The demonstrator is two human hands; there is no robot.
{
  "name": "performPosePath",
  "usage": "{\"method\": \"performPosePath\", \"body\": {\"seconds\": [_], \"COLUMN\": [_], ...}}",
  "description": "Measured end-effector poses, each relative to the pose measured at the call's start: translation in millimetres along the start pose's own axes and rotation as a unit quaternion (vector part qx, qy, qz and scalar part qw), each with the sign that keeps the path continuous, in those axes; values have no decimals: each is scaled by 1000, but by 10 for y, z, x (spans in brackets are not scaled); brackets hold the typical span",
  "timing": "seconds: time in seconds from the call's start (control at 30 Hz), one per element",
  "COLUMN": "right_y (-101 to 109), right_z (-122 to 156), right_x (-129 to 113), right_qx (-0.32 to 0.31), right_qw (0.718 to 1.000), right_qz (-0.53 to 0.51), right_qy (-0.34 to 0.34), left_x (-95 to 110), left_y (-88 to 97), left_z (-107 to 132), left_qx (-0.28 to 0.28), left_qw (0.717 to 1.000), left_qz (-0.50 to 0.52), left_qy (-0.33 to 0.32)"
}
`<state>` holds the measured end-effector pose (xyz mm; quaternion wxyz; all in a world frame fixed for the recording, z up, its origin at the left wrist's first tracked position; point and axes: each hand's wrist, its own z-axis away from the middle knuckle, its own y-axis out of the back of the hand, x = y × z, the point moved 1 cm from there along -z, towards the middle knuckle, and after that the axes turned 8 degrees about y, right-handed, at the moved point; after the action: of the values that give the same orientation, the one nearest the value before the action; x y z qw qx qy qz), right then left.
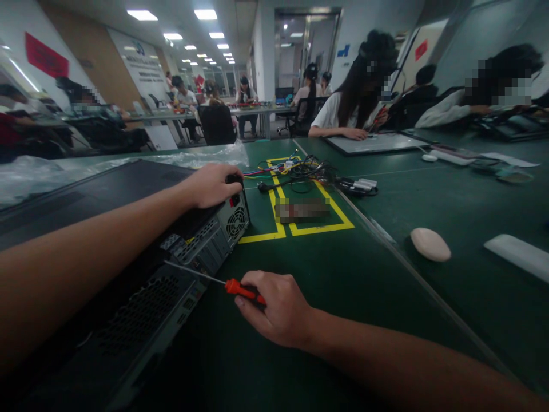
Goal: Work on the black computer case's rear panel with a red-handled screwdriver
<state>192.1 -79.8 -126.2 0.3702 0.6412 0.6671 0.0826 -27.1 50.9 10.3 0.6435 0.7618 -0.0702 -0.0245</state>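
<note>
A black desktop computer case [128, 189] lies on its side at the left, its rear panel with fan grille and slots facing right. My left hand [212, 186] grips the case's far rear corner, fingers over the edge. In my right hand [278, 309], closed round the handle, is a screwdriver [240, 290] with an orange and black grip. Its thin shaft points left toward the rear panel's near edge; whether the tip touches a screw I cannot tell. My left forearm crosses above the case and hides part of its top.
Tangled cables [309, 171] and a blurred-out item [302, 210] lie beyond the case near yellow tape markings [321, 230] on the green table [364, 286]. A pale computer mouse [430, 244] and a white bar [517, 257] are at right. Across sits a co-worker [355, 97]. Plastic wrap [206, 155] lies behind.
</note>
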Motion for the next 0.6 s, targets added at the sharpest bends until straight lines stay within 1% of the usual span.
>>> {"method": "performPosePath", "body": {"seconds": [0.27, 0.4, 0.6], "right_y": [-6, 0, -3], "right_z": [8, 7, 23], "right_x": [1, -2, 4], "right_qx": [6, 12, 22], "right_qw": [1000, 1000, 1000], "right_qz": [7, 2, -9], "right_qy": [-3, 3, 6], "left_x": [7, 6, -10], "left_y": [-5, -1, -15], "left_z": [9, 3, -13], "left_qx": [-2, 5, 0], "left_qw": [1000, 1000, 1000], "left_qz": [4, 11, 7], "left_qy": [0, -3, -11]}}
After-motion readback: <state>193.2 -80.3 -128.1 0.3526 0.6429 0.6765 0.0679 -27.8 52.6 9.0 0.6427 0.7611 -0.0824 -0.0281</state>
